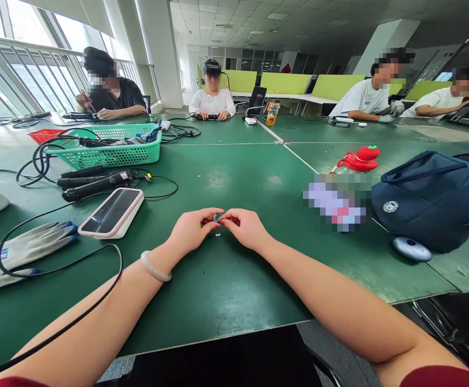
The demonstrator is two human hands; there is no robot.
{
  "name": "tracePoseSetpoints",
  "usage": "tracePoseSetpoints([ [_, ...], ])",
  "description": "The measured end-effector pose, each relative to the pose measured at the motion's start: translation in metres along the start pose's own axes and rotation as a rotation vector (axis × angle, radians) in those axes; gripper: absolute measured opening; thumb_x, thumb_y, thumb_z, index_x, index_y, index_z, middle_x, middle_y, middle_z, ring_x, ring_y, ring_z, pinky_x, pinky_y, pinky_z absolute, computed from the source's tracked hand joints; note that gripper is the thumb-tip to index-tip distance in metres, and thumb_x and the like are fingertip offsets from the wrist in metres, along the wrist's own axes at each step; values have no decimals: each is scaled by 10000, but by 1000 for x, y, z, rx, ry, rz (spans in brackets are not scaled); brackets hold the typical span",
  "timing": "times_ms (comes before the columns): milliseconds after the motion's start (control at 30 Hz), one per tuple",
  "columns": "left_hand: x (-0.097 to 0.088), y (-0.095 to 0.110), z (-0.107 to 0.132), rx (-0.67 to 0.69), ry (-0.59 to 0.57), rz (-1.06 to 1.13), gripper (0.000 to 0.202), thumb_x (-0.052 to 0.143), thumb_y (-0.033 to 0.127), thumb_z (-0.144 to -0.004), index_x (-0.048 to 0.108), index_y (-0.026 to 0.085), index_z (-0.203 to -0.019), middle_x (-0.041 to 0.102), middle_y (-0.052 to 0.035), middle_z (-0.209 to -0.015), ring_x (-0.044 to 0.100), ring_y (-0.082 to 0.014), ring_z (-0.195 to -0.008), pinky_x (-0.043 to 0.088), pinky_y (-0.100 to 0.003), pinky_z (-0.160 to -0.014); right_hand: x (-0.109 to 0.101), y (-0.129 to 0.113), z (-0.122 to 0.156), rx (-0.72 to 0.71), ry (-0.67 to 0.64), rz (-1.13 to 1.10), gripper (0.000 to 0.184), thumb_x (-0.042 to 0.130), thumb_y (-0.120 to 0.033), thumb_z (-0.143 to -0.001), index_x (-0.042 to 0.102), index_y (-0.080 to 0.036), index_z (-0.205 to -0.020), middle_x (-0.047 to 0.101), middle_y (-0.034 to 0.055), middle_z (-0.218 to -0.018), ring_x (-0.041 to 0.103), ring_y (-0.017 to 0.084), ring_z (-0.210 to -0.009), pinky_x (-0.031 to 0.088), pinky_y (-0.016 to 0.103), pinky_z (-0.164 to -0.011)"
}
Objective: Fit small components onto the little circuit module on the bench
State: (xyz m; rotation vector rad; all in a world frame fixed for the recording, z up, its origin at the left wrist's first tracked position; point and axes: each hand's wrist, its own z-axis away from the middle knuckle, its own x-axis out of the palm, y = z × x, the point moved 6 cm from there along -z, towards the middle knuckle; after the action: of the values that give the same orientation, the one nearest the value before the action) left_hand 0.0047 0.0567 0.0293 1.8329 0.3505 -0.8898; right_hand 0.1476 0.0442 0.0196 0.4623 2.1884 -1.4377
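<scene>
Part: small dark metallic piece (217,217), too tiny to identify, just above the green surface (234,269)
Left hand (192,230): fingertips pinched on it
Right hand (245,227): fingertips pinched on it

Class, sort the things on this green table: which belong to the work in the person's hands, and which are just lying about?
In use: left hand; right hand; small part, pinched between both hands' fingertips.

Lying about: phone; gloves; basket; black tools; bag; bottle.
</scene>
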Motion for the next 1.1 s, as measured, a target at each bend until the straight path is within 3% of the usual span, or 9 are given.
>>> tracePoseSetpoints([
  [333, -3, 9, 0, 183, 58, -193, 323, 580, 304, -819, 654, 293, -1133, 686, -31, -1020, 595, -205, -949, 456, -347, -884, -1, -5, 0, -46, -17, 89, 125, 562, -221, -843, 667, -181, -789, 632, -8, -697, 516, 107, -617, 381, 232, -618],
  [633, 0, 8, 0, 196, 18, -263, 339, 561, 322, -830, 646, 284, -1156, 673, -48, -1038, 587, -217, -983, 445, -368, -926, 0, -9, 1, -88, -70, 207, 129, 569, -201, -843, 659, -187, -750, 605, -6, -669, 503, 117, -627, 359, 239, -620],
  [833, 0, 10, 0, 217, -19, -222, 366, 598, 337, -805, 637, 292, -1165, 671, -39, -1002, 592, -209, -957, 443, -359, -914, -2, -10, 1, -91, -64, 206, 144, 565, -210, -851, 650, -182, -738, 599, -4, -668, 494, 115, -620, 357, 238, -617],
  [1100, -6, 19, 3, 213, -25, -119, 335, 583, 277, -789, 615, 253, -1122, 622, -5, -785, 584, -199, -890, 454, -340, -852, -1, -12, 3, -109, -68, 175, 105, 592, -198, -830, 680, -190, -775, 614, -1, -695, 498, 109, -620, 376, 241, -635],
])
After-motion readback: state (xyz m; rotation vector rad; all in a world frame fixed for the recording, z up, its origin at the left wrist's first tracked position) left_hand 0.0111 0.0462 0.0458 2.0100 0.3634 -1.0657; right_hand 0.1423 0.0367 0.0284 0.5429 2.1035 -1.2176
